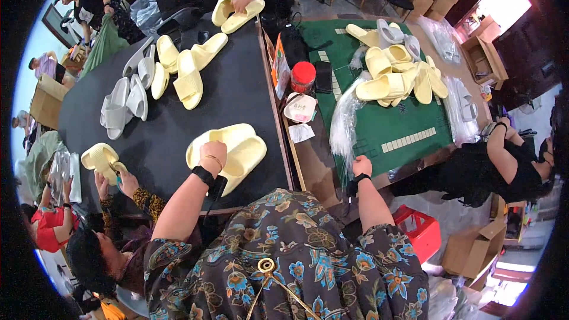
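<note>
Close in front of me on the black tabletop lies a pair of pale yellow slippers (248, 149), side by side. My left hand (213, 153) is closed over the left slipper of the pair, its fingertips hidden from view. Off to the right, my right hand (361, 166) pinches the near end of a bunch of clear plastic bags (346, 123). That bunch trails away over the edge of the green table mat (388, 159). Loose yellow slippers (189, 80) and grey slippers (115, 109) lie farther off on the black table (237, 83).
Yellow and grey slippers (388, 86) are heaped on the green mat. Between the tables stand a red-lidded jar (303, 77) and a white tub (300, 107). At left, a co-worker's hands (127, 182) hold yellow slippers; another's hand (242, 0) grips a pair across the table.
</note>
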`<state>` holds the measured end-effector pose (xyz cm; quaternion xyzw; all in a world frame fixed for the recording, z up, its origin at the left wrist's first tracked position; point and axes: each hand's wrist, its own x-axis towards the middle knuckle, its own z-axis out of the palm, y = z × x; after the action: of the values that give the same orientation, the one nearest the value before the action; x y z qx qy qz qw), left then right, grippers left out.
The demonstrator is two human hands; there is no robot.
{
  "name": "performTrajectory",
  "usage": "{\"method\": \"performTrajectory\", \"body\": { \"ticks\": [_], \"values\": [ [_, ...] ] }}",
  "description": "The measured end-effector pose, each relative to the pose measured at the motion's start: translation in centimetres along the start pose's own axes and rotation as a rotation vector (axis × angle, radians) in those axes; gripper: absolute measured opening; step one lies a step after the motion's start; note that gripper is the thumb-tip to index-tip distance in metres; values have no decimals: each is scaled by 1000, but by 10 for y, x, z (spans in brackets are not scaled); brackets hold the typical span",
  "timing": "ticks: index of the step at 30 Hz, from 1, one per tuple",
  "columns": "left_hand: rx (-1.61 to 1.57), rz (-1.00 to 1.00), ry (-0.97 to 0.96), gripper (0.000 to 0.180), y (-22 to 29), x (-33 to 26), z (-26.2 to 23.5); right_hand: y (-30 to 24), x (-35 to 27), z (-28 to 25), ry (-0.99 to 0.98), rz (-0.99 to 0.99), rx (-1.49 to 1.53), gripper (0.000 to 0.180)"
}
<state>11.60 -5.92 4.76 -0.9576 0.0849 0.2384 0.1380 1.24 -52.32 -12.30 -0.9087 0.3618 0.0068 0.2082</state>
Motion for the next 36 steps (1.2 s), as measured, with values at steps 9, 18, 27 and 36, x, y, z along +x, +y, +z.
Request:
{"method": "performTrajectory", "body": {
  "ticks": [9,18,27,36],
  "values": [
    [319,439,326,13,-11,-22,32,-15,-6,-2,-43,-42,-66,16],
    [-164,489,690,25,1,-57,45,-1,-25,-16,-156,-127,-108,17],
    [-462,466,673,29,24,-71,37,-56,-75,-57,-1013,-425,-135,18],
    [-713,521,538,28,45,-71,7,-120,-78,-105,-1199,-510,47,13]
  ]
}}
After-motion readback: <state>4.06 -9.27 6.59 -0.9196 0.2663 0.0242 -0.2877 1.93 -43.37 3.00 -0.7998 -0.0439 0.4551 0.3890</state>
